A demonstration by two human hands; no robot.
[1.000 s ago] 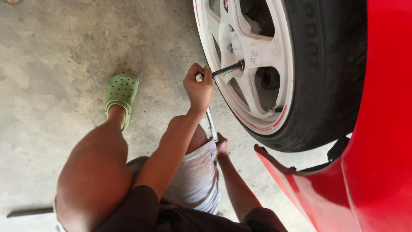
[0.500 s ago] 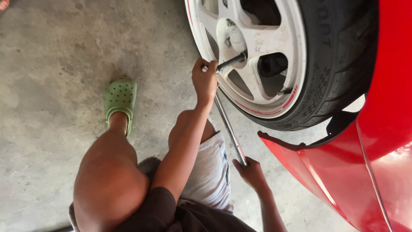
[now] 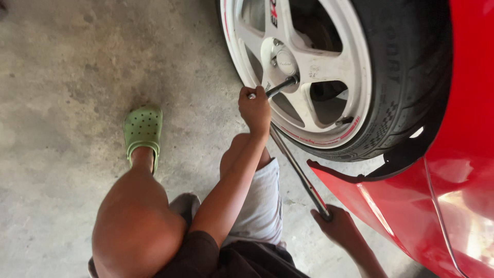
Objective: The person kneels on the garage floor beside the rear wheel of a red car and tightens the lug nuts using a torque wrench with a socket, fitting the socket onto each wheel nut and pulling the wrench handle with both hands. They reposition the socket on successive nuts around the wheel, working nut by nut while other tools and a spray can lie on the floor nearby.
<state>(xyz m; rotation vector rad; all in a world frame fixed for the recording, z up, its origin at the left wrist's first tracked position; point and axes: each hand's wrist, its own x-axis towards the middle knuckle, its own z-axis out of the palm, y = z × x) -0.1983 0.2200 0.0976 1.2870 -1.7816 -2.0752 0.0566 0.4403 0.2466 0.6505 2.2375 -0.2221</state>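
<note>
A white alloy wheel (image 3: pixel 329 67) with a black tyre (image 3: pixel 406 77) sits on a red car (image 3: pixel 463 170). A long metal lug wrench (image 3: pixel 298 172) has its socket end on a nut near the hub (image 3: pixel 284 61). My left hand (image 3: pixel 256 108) is closed around the wrench's bend, just below the hub. My right hand (image 3: pixel 339 226) grips the far end of the handle, low beside the red bumper. I am squatting, with my knee (image 3: pixel 136 231) in front and my left arm crossing grey shorts (image 3: pixel 260 206).
My foot in a green clog (image 3: pixel 142 131) rests on the bare concrete floor (image 3: pixel 77 77) to the left of the wheel. The red bumper edge (image 3: pixel 360 185) juts out close to the wrench handle.
My right hand has swung the handle end down and to the right, toward the red bumper. My left hand has stayed at the wrench's bend by the hub.
</note>
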